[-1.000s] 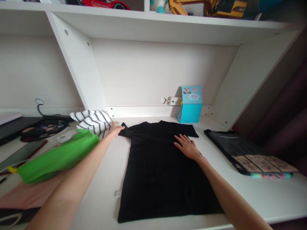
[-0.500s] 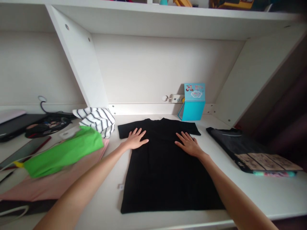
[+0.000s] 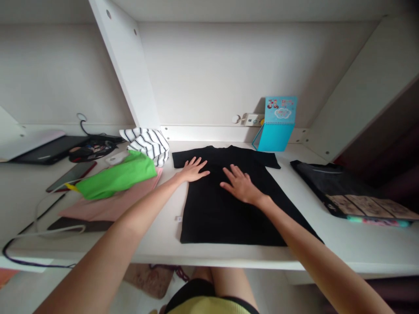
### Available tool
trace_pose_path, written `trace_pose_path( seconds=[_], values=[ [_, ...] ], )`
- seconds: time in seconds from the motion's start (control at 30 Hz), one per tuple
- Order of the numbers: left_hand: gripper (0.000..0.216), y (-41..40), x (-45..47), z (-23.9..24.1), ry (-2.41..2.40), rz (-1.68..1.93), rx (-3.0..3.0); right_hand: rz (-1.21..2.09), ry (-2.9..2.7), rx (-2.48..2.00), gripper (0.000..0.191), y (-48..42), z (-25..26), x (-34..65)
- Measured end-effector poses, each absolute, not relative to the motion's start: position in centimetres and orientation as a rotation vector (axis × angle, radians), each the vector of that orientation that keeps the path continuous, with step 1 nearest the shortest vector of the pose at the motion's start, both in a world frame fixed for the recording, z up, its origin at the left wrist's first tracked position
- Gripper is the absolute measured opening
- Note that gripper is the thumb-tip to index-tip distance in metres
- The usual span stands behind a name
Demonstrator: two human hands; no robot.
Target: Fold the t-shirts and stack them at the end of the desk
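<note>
A black T-shirt (image 3: 225, 218) lies spread flat on the white desk, its collar toward the back panel and its hem near the front edge. My left hand (image 3: 193, 170) rests flat with fingers spread at the shirt's left side, just below the left sleeve. Over the middle of the chest is my right hand (image 3: 240, 185), fingers stretched out; whether it presses the cloth or hovers slightly above I cannot tell. Neither hand grips anything. A small white tag (image 3: 178, 219) sticks out from the shirt's left side seam.
Left of the shirt lie a green cloth (image 3: 118, 176), a pink garment (image 3: 111, 205) and a striped white cloth (image 3: 149, 144), with a phone (image 3: 71, 175) and cables beyond. A blue desk calendar (image 3: 276, 135) stands behind. Folded dark clothes (image 3: 347, 189) sit at right.
My right hand has moved left from the shirt's right side to its middle. My left hand stays at the same spot on the shirt. The view has tilted down, showing the desk edge and legs.
</note>
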State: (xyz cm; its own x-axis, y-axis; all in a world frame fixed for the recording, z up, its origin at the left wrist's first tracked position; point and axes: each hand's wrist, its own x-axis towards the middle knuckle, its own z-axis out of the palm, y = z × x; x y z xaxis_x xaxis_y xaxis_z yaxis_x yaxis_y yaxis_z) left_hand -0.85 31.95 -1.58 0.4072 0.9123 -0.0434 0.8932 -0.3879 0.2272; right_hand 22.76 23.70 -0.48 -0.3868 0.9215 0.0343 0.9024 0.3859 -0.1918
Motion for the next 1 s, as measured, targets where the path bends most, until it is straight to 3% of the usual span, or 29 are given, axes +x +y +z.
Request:
trace_pose_path(
  seconds=[0.13,0.47,0.57,0.73,0.8,1.0],
  values=[
    [0.078,31.9,-1.1,-1.4,1.618,0.089,2.435,0.545,-2.821,-1.145,0.077,18.2,0.0,17.3],
    [0.07,33.0,-3.4,-1.3,1.731,-0.013,2.328,0.695,-2.885,-1.08,0.08,15.5,2.1,16.9],
    [0.065,34.6,-5.2,-1.5,1.928,-0.014,2.244,0.589,-2.855,-0.965,0.071,12.9,2.8,16.2],
    [0.065,37.7,-7.8,-1.3,2.176,-0.017,2.141,0.169,-2.721,-0.977,0.02,9.8,1.8,14.0],
    [0.064,38.7,-8.2,-0.9,2.212,-0.012,2.125,0.072,-2.705,-0.935,0.008,9.4,1.3,13.5],
    [0.042,40.4,-8.4,1.3,2.245,0.059,2.029,0.02,-2.623,-0.873,0.028,9.4,0.9,13.4]
  ],
)
